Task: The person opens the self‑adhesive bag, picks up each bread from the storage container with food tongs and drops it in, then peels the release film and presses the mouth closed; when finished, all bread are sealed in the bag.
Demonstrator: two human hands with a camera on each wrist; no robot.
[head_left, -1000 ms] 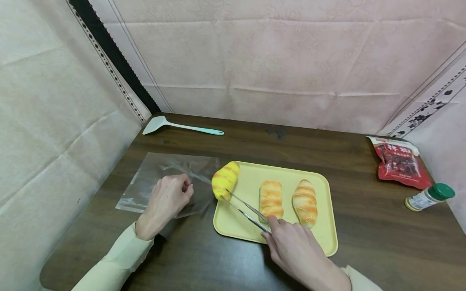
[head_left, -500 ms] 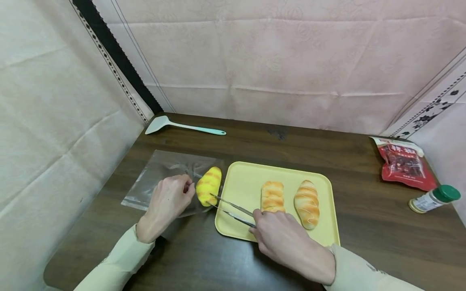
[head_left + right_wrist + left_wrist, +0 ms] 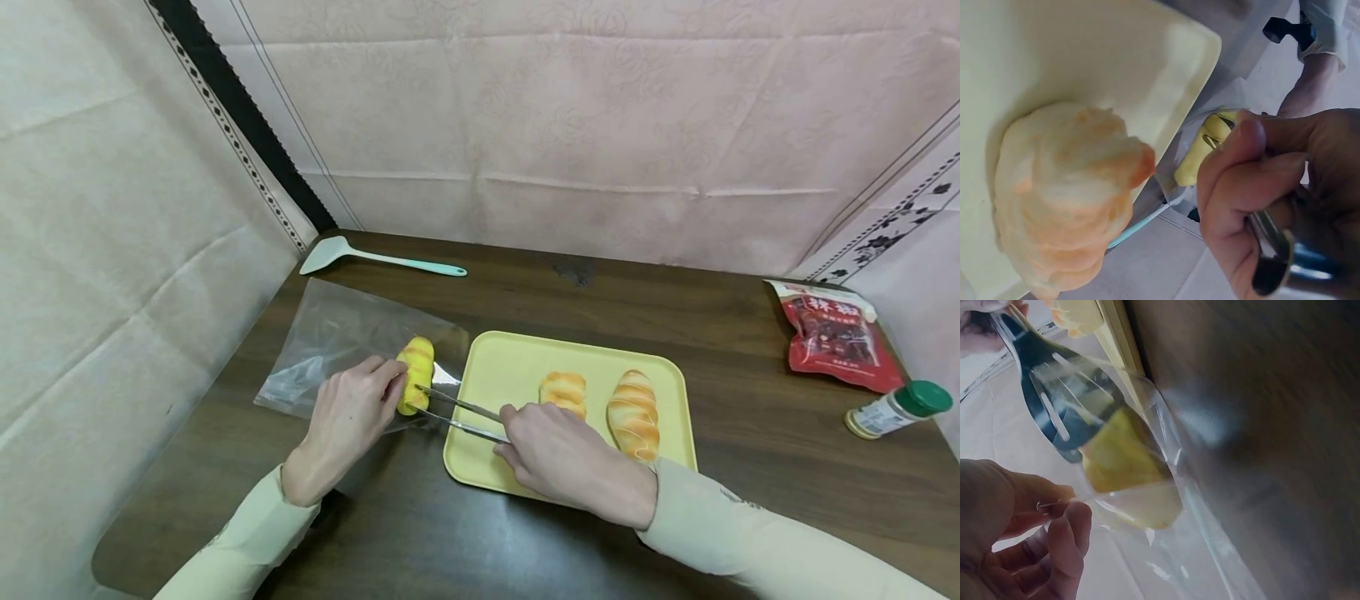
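My left hand pinches the edge of a clear plastic bag between thumb and fingertips. With my right hand I grip metal tongs, whose tips hold a yellow striped bread roll. In the left wrist view, film of the bag lies over the roll and over the slotted end of the tongs, so both are in the bag's mouth. Two more bread rolls, one ridged and one with white drizzle, rest on a yellow tray; my right hand partly hides the ridged one.
A pale turquoise spatula lies along the back of the dark wooden table. At the right are a red food packet and a green-capped jar lying on its side. Cloth-covered walls stand behind and to the left.
My right hand has carried the yellow roll in the tongs leftward off the tray and into the bag's mouth. My left hand stays nearly in place; the bag's far side has lifted and shifted.
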